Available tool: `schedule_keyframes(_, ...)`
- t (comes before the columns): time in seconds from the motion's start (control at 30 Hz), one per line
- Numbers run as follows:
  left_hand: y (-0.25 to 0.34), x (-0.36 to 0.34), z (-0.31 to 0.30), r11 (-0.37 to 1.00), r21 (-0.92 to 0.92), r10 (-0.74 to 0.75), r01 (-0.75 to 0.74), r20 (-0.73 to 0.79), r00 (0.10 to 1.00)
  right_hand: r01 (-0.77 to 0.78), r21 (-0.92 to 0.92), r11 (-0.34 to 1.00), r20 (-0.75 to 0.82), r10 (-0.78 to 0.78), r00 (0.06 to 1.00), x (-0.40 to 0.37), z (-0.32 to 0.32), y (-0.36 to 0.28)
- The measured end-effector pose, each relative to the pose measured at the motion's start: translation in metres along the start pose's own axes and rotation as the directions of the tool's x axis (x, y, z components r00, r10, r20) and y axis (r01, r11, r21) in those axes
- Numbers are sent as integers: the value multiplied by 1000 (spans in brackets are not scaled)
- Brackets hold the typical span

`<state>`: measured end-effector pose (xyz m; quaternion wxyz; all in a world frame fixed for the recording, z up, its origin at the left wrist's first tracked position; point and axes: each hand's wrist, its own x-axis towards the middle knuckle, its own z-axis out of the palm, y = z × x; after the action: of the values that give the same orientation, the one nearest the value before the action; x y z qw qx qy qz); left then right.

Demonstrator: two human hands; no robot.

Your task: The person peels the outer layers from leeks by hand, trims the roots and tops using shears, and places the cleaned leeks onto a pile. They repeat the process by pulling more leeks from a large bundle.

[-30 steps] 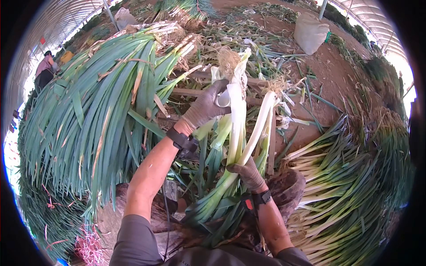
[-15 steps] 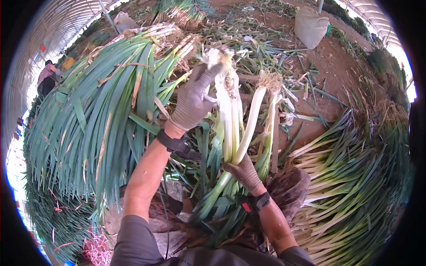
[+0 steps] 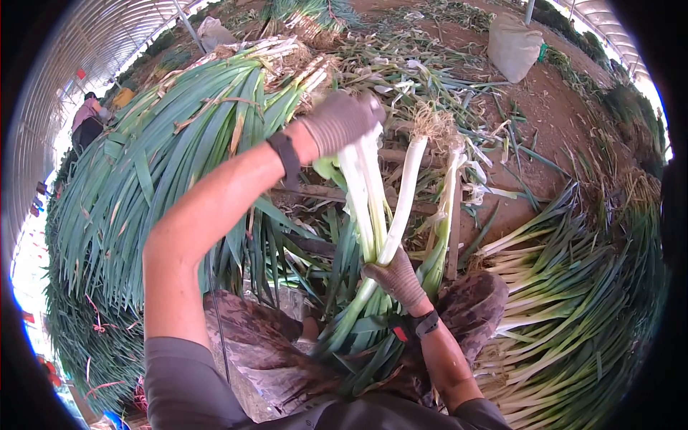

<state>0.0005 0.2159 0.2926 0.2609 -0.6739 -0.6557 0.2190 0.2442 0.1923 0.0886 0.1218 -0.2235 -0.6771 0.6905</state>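
My right hand (image 3: 395, 278), gloved, is wrapped round several leeks (image 3: 406, 193) low on their white stems, with the roots pointing up. At the top of the left stems of this bunch, my left hand (image 3: 347, 120), also gloved, is closed and blurred by motion; what its fingers hold is hidden. The green leaves of the bunch hang over my lap. One stem with bushy roots stands apart to the right of the others, and another leek (image 3: 446, 215) leans just beside it.
A big pile of leeks (image 3: 165, 186) lies at the left. Peeled leeks (image 3: 552, 301) are stacked at the right. Leaf scraps (image 3: 401, 64) cover the ground ahead, near a pale sack (image 3: 514, 47). Another person (image 3: 87, 122) is at the far left.
My left hand has moved right across the stem tops, and its elbow has swung out to the left. The white stems beneath it look cleaner. My right hand keeps its hold.
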Motion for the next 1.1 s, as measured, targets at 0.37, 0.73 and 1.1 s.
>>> schedule_keyframes(0.37, -17, -42, 61, -123, -992, -535, -36, 36, 844, -93, 294, 951, 42, 84, 996, -10, -20, 1)
schedule_keyframes(0.73, 84, -25, 56, -469, -881, -250, -62, 65, 966, -47, 247, 968, -40, 59, 997, -17, -14, -5)
schedule_keyframes(1.1, 74, -9, 130, -725, -679, 66, 116, 100, 993, -49, 239, 970, 0, 51, 999, -19, -16, 3)
